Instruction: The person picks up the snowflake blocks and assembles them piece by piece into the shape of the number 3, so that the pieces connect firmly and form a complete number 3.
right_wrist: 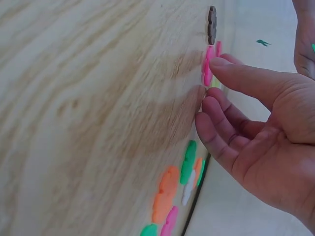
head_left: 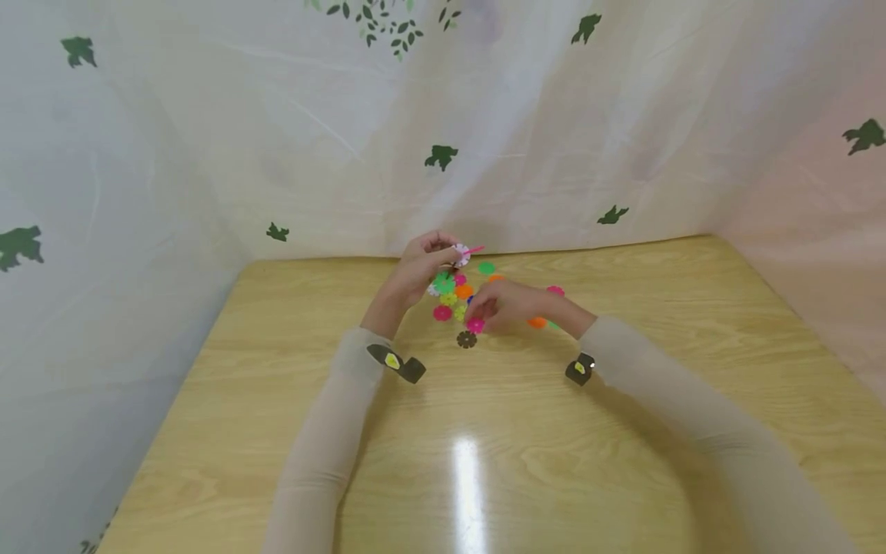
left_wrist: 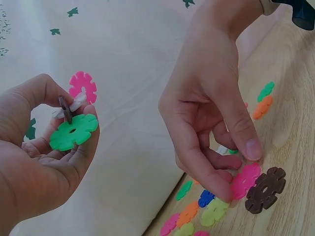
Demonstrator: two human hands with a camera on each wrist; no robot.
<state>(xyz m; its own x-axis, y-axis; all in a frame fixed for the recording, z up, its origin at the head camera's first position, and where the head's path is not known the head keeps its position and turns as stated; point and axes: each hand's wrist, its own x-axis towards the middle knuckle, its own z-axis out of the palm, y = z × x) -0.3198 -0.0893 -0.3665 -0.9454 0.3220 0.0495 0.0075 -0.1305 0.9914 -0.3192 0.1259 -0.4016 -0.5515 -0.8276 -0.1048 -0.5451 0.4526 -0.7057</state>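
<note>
Two hands are engaged; the right hand (head_left: 498, 302) is nearer to the loose pink disc (left_wrist: 246, 181), which lies flat on the table (head_left: 554, 446) at its fingertips. Thumb and forefinger stand slightly apart, curled to the edges of the disc with the disc pinched between them; the firmness of the pinch cannot be told. The disc is round and has no long axis, so the governing reference for a lift is judged to be its flat face, parallel to the table. A brown disc (left_wrist: 266, 191) lies just beside its near edge; contact cannot be confirmed. The left hand (head_left: 418, 265), fingers curled, holds a joined cluster (left_wrist: 74, 132) of green, brown, white and pink discs, beyond and to the left of the loose disc.
</note>
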